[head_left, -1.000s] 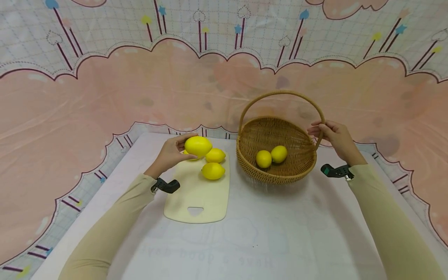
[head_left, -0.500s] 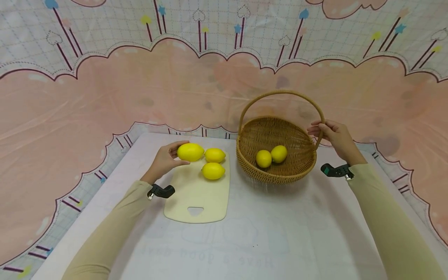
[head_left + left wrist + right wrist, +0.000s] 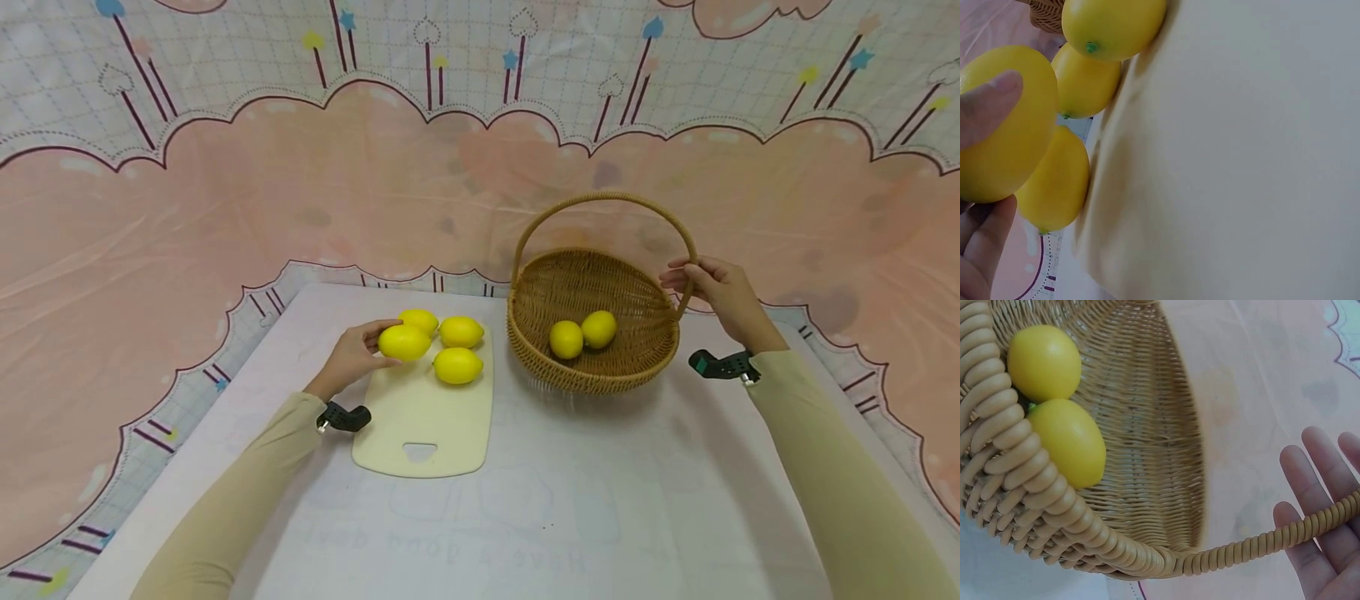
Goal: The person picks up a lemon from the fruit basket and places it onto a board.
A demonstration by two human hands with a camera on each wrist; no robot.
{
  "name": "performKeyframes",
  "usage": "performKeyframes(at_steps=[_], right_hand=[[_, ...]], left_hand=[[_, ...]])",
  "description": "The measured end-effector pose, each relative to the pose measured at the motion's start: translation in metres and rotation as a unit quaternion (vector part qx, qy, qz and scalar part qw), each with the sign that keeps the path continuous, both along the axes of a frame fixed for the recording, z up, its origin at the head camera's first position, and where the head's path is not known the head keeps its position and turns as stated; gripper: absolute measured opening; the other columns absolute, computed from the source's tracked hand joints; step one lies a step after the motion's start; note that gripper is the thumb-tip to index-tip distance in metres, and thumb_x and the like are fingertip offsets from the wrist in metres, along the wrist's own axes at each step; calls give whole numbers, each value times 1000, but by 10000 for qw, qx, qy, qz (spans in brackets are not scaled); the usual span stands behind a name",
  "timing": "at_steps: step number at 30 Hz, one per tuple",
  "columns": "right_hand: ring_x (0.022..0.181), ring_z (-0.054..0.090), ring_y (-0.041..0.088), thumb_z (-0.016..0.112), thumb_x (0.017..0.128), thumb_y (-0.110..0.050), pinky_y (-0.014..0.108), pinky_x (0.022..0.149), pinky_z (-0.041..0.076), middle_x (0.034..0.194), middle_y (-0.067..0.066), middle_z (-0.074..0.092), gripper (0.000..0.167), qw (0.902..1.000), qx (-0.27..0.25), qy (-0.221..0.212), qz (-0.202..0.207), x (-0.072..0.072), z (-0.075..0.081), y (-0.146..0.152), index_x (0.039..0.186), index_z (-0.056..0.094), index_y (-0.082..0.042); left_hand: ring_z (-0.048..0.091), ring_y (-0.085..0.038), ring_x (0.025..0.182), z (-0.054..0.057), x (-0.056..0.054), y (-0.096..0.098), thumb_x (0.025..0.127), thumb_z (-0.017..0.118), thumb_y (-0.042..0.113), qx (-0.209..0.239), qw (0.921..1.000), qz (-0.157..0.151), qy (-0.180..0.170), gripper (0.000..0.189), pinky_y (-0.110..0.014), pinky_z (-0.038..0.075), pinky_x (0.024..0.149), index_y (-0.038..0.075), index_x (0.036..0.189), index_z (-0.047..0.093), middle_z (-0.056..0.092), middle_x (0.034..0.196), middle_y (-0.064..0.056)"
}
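My left hand (image 3: 347,360) holds a yellow lemon (image 3: 405,342) between thumb and fingers, over the far left part of a cream cutting board (image 3: 423,417). Three more lemons lie on the board: one behind the held one (image 3: 420,320), one at the back right (image 3: 461,332) and one nearer (image 3: 458,367). In the left wrist view my thumb lies across the held lemon (image 3: 1022,137). At the right side of a wicker basket (image 3: 637,292), my right hand (image 3: 720,293) grips the arched handle (image 3: 1254,547); the fingers extend behind it. Two lemons (image 3: 1072,444) rest inside the basket.
The basket, its opening facing me, stands right of the board on a white table (image 3: 555,500). Behind the table hangs a pink patterned cloth (image 3: 360,192). Black wrist cameras (image 3: 345,417) sit on both wrists.
My left hand, with the lemon in it, has moved left and then lower toward me, uncovering the lemon behind it. My right hand and the basket have stayed put.
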State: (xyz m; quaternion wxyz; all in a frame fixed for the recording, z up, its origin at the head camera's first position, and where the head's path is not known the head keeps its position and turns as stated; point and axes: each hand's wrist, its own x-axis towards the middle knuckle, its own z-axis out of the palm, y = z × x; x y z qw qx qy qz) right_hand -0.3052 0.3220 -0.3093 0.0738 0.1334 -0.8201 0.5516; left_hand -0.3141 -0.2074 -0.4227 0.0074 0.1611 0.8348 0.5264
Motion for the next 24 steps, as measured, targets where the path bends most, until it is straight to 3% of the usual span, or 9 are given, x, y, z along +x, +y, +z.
performKeyframes(at_steps=[7, 18, 24], right_hand=[[89, 67, 0, 46, 98, -29, 10, 79, 52, 93, -17, 70, 27, 10000, 6, 46, 52, -1, 0, 0, 111, 64, -14], [89, 66, -2, 44, 98, -31, 9, 80, 51, 92, -20, 69, 28, 9999, 118, -40, -49, 1, 0, 0, 112, 62, -14], [89, 66, -1, 44, 99, -30, 10, 80, 51, 92, -19, 69, 26, 10000, 75, -54, -28, 0, 1, 0, 111, 63, -16]], left_hand=[[47, -38, 127, -6, 0, -1, 76, 77, 6, -350, 9992, 52, -188, 68, -40, 41, 104, -1, 136, 46, 44, 142, -23], [50, -37, 125, -16, -5, -3, 74, 79, 10, -904, 9953, 115, -320, 69, -44, 44, 103, 0, 135, 48, 46, 140, -23], [50, -38, 124, -13, -4, -3, 76, 78, 13, -995, 9942, -20, -410, 71, -45, 44, 103, -1, 137, 45, 46, 139, -24]])
